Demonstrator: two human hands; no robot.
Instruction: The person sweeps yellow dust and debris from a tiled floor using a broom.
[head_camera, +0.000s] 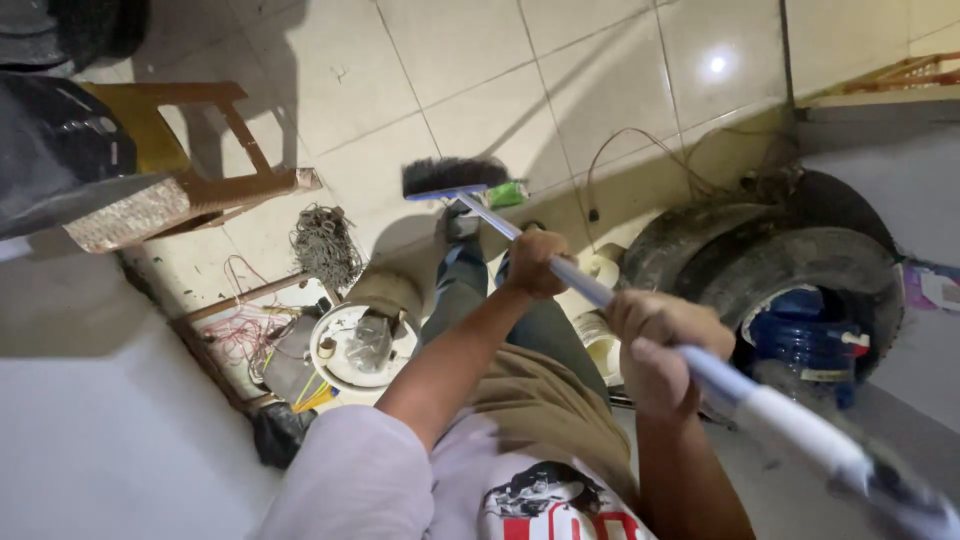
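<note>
I hold a long broom with both hands. Its dark bristle head (455, 176) with a blue base rests on the tiled floor ahead of my feet. My left hand (535, 262) grips the pale handle (590, 290) lower down, nearer the head. My right hand (660, 345) grips the same handle higher up, close to my body. A small green thing (508, 194) lies beside the bristles on the right.
A wooden chair frame (215, 150) stands at the left. Tangled wires (325, 245), a white round dish (352, 352) and cables lie on the floor below it. Stacked tyres (800, 262) with a blue water jug (812, 345) stand at the right.
</note>
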